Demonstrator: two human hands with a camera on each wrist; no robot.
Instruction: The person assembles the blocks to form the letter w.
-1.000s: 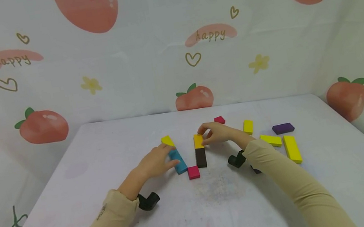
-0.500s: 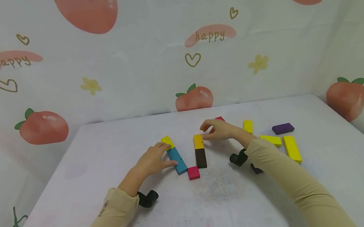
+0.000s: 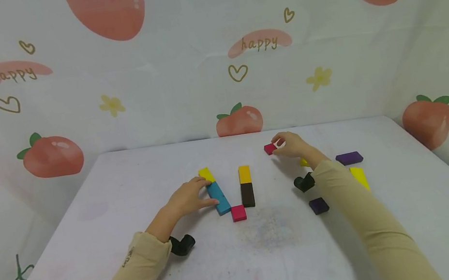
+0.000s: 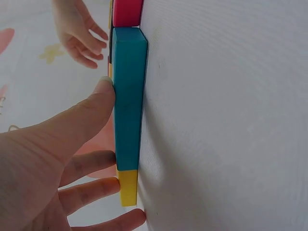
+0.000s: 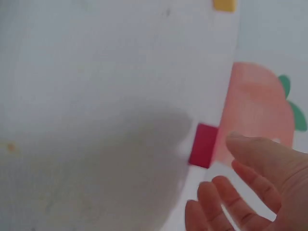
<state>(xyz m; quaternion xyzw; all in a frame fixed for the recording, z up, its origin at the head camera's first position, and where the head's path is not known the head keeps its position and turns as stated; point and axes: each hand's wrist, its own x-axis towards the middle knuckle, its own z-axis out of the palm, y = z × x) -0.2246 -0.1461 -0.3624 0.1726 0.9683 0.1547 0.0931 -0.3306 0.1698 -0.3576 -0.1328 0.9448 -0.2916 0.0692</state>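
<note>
My left hand (image 3: 191, 196) lies beside a blue block (image 3: 218, 198) with a yellow block (image 3: 206, 175) at its far end. In the left wrist view, the thumb (image 4: 104, 86) and extended fingers are spread along the blue and yellow blocks, fingertips right at their edges. At the blue block's near corner sits a red block (image 3: 238, 213), beside the end of a black block (image 3: 248, 195) in line with an orange-yellow block (image 3: 244, 174). Farther back, my right hand (image 3: 293, 145) is at another red block (image 3: 270, 149), thumb and fingers apart and not closed round it.
To the right lie a purple block (image 3: 349, 158), a yellow block (image 3: 359, 178) and a dark purple block (image 3: 319, 205). Another yellow block (image 3: 304, 162) is partly hidden by the right arm. A patterned cloth (image 3: 182, 93) hangs behind the white table (image 3: 228, 271).
My right hand has left the orange-yellow block and moved back and right to the far red block. My left hand shifted slightly and then stayed by the blue block.
</note>
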